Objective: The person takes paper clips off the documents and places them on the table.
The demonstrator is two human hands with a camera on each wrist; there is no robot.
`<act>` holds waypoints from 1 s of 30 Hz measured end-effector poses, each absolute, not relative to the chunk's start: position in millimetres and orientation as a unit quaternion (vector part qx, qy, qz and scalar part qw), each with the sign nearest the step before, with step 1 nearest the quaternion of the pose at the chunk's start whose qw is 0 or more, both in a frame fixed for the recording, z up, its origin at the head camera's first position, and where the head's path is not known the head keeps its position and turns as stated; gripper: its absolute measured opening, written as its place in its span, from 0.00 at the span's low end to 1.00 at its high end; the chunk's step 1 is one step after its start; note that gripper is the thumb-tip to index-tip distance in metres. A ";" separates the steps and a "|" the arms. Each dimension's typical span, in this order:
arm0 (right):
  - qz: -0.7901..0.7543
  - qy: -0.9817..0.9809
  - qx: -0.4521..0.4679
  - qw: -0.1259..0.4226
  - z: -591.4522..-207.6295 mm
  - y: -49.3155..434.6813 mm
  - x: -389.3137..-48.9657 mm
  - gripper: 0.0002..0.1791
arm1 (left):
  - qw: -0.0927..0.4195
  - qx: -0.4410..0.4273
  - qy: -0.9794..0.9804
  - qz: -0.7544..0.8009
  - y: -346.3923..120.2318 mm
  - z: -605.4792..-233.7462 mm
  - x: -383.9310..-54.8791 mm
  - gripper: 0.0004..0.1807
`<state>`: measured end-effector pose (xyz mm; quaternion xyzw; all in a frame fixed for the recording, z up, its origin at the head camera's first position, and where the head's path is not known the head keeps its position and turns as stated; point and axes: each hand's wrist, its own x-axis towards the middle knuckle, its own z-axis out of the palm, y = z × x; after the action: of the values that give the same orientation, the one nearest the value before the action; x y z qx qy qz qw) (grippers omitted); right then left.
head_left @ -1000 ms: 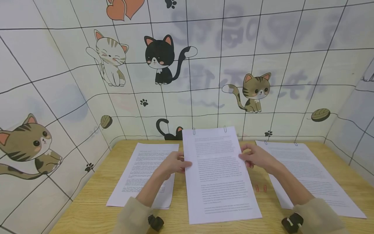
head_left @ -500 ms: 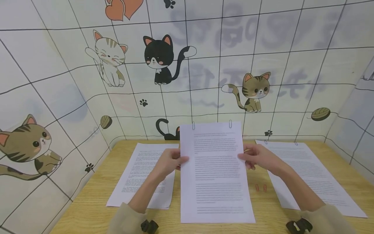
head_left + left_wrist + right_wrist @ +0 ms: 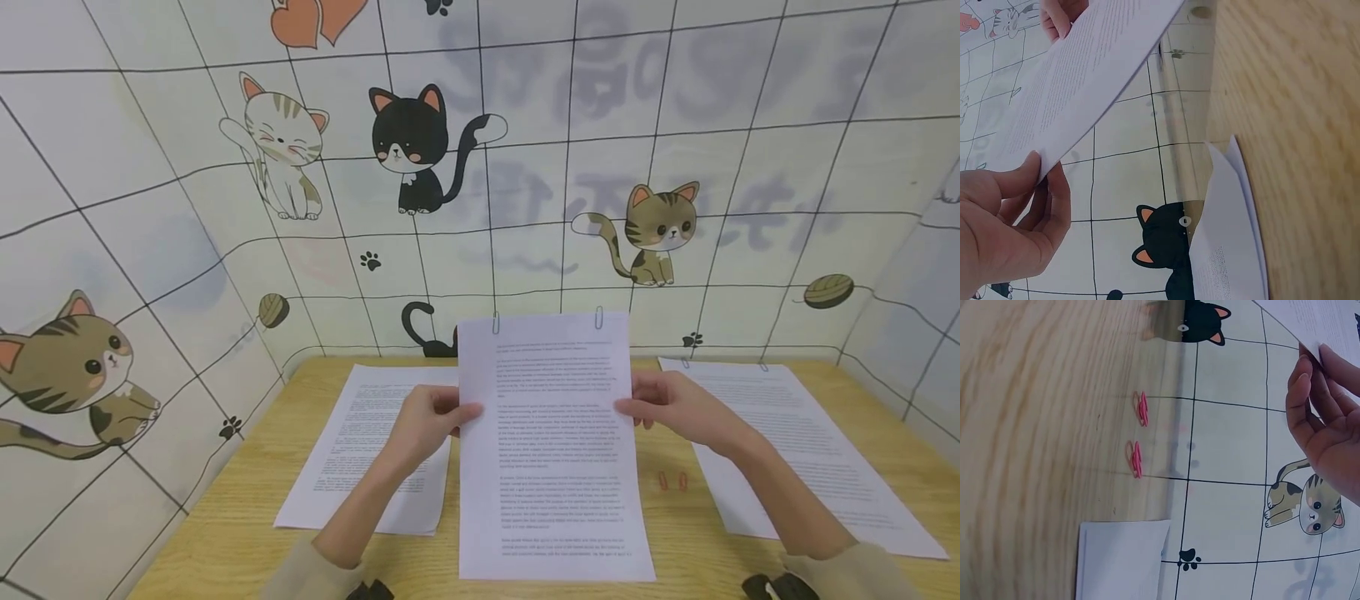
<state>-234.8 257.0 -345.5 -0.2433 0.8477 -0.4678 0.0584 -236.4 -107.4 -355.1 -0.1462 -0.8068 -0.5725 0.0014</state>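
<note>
Both hands hold up a sheaf of printed paper (image 3: 551, 467), tilted up above the table. Two pale paper clips grip its top edge, a left clip (image 3: 496, 323) and a right clip (image 3: 598, 317). My left hand (image 3: 429, 421) pinches the left edge, thumb on the front and fingers behind. On the opposite edge my right hand (image 3: 671, 408) pinches the sheaf the same way. In the right wrist view two red paper clips, one (image 3: 1142, 409) beyond the other (image 3: 1135, 459), lie on the table below that hand.
An unclipped paper stack (image 3: 375, 450) lies at the left of the wooden table (image 3: 225, 533). At the right lies another stack (image 3: 802, 450) with two clips on its far edge. A wall (image 3: 525, 250) with cat drawings stands right behind the table.
The sheaf has been raised and turned more upright and square toward the head camera, its top edge higher. Both hands kept their grip. The stacks and red clips stay where they were.
</note>
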 end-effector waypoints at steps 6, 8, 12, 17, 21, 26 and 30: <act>-0.474 0.840 -0.257 0.057 -341.3 258.0 -234.1 0.14 | 0.021 -0.143 -0.808 -0.571 -106.2 -352.3 -232.8 0.07; -0.480 0.837 -0.257 0.050 -338.6 258.2 -233.8 0.14 | 0.027 -0.140 -0.811 -0.568 -105.9 -352.1 -232.7 0.06; -0.480 0.845 -0.237 0.015 -331.6 257.2 -232.1 0.14 | 0.032 -0.133 -0.813 -0.565 -105.4 -352.6 -233.7 0.05; -0.480 0.854 -0.198 -0.046 -320.9 254.3 -227.1 0.16 | 0.030 -0.132 -0.813 -0.566 -104.9 -352.9 -233.6 0.05; -0.487 0.849 -0.180 -0.100 -312.5 250.6 -223.4 0.18 | 0.030 -0.131 -0.814 -0.565 -105.3 -351.6 -231.6 0.05; -0.502 0.831 -0.175 -0.164 -305.1 244.0 -220.3 0.17 | 0.036 -0.139 -0.816 -0.560 -104.9 -351.4 -228.5 0.05; -0.499 0.824 -0.167 -0.212 -301.7 239.6 -217.0 0.16 | 0.034 -0.153 -0.819 -0.552 -102.9 -353.5 -226.9 0.05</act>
<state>-217.0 239.6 -301.7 -0.1671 0.8237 -0.4987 -0.2120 -226.9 -102.9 -353.5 -0.1527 -0.8193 -0.5517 0.0336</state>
